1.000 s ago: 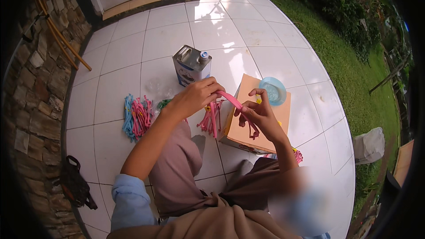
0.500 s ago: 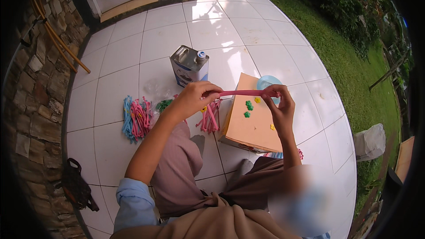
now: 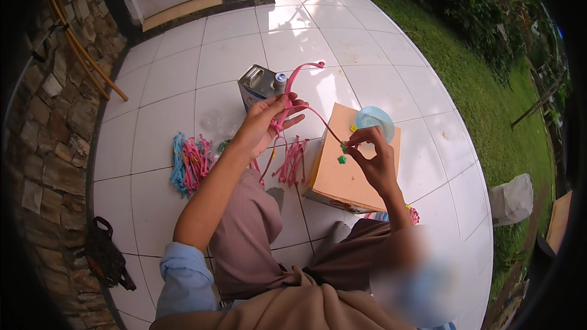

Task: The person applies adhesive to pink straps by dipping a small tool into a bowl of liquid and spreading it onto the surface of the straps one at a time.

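Observation:
My left hand is closed on a pink flip-flop strap, whose one arm curves up and away to a knobbed end. Another arm runs thin and taut to my right hand, which pinches its end above the cardboard box. More pink strap hangs below the left palm, with a touch of yellow on it. Green flower-shaped pieces and a yellow piece lie on the box, partly hidden by the right fingers. A light-blue plastic bowl sits at its far edge.
A rectangular metal can stands behind my left hand. Bundled pink straps and blue straps lie left; loose pink straps lie beside the box. A clear plastic bag is near the can. A dark bag rests by the stone wall.
The strap, earlier stretched level between both hands, now splays from my left hand. My left fingers have spread somewhat; my right hand has lowered, pulling one thin arm. The bowl has tilted up.

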Action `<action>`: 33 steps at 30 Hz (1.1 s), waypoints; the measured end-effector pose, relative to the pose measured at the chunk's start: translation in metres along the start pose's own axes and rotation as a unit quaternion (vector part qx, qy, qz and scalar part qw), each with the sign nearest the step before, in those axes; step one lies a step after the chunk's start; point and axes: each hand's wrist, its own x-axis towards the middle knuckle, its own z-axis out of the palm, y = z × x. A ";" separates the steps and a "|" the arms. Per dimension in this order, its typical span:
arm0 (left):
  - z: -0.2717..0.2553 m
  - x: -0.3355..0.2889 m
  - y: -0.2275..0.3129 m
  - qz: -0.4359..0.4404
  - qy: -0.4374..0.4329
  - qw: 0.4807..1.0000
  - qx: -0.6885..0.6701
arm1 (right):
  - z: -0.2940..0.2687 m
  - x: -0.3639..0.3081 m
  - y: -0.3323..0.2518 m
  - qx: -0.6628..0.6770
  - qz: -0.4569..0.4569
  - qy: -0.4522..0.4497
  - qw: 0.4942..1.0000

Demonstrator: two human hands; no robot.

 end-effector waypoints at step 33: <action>0.014 0.000 -0.040 -0.012 -0.033 0.897 0.441 | -0.023 0.005 0.060 0.105 0.180 0.089 0.974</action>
